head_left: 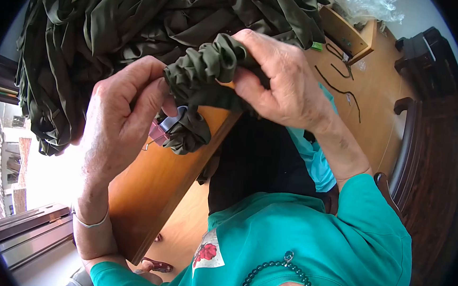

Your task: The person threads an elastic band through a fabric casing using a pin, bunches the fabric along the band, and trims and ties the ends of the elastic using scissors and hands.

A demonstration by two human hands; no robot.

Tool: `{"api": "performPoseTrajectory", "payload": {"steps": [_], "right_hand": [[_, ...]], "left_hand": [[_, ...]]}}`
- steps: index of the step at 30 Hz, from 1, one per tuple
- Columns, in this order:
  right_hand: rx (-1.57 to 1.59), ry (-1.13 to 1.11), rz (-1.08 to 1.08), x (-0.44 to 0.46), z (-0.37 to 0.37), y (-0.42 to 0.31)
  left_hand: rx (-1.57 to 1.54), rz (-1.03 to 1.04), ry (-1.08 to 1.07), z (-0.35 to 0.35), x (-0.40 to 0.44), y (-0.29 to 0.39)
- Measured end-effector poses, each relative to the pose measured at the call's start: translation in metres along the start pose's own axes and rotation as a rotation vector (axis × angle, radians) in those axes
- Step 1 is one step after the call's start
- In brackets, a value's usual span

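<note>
A dark green gathered fabric strip [205, 61] is bunched up between my two hands above the wooden table [151, 190]. My left hand [122, 117] pinches its left end between thumb and fingers. Its right end is gripped by my right hand [281, 80], the thumb below and the fingers above. A bunched part of the same green cloth [188, 135] hangs below, over the table edge. Behind my hands lies a large heap of dark green fabric strips [115, 18]. Under the hanging cloth, a small pinkish object [158, 131] is partly hidden.
Dark wooden furniture [432, 157] stands at the right. A wooden drawer or box [348, 32] and clear plastic [374, 7] are at the top right. Dark cords [344, 92] lie on the floor. A bright window [5, 154] is at the left.
</note>
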State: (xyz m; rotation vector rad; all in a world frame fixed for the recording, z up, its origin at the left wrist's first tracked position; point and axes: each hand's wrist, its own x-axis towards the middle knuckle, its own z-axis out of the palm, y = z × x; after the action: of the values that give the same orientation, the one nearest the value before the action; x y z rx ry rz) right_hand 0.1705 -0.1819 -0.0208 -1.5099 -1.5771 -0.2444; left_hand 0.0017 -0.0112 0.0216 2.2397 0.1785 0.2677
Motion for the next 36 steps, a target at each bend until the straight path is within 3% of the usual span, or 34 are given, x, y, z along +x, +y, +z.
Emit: {"api": "performPoseTrajectory", "payload": {"steps": [3, 4, 7, 10, 14, 27, 28, 29, 31, 36], "right_hand": [[-0.139, -0.009, -0.004, 0.001, -0.015, 0.021], [-0.093, -0.087, 0.147, -0.002, -0.025, 0.019], [-0.046, -0.188, 0.305, -0.012, -0.033, 0.021], [0.032, -0.272, 0.28, -0.02, -0.026, 0.025], [0.048, 0.051, 0.043, -0.01, -0.009, 0.014], [0.107, 0.133, 0.235, -0.005, -0.007, 0.011], [0.212, 0.187, 0.255, -0.01, -0.005, 0.021], [0.228, 0.081, 0.347, -0.013, -0.015, 0.018], [0.384, 0.119, 0.296, -0.019, -0.014, 0.028], [0.642, 0.162, 0.41, -0.023, -0.019, 0.027]], "left_hand": [[0.075, 0.027, 0.052, -0.007, 0.002, -0.004], [0.142, 0.015, 0.043, -0.009, 0.002, -0.001], [0.192, 0.028, 0.044, -0.012, 0.001, 0.0], [0.187, 0.041, 0.05, -0.011, 0.001, -0.003], [0.219, 0.035, 0.06, -0.008, 0.002, -0.003], [0.122, 0.034, 0.125, 0.002, 0.002, -0.002], [0.113, 0.029, 0.116, 0.001, 0.002, -0.002], [0.132, 0.027, 0.104, 0.0, 0.002, -0.002], [0.167, 0.023, 0.075, 0.0, 0.002, 0.0], [0.199, 0.042, 0.087, -0.005, 0.0, 0.0]]}}
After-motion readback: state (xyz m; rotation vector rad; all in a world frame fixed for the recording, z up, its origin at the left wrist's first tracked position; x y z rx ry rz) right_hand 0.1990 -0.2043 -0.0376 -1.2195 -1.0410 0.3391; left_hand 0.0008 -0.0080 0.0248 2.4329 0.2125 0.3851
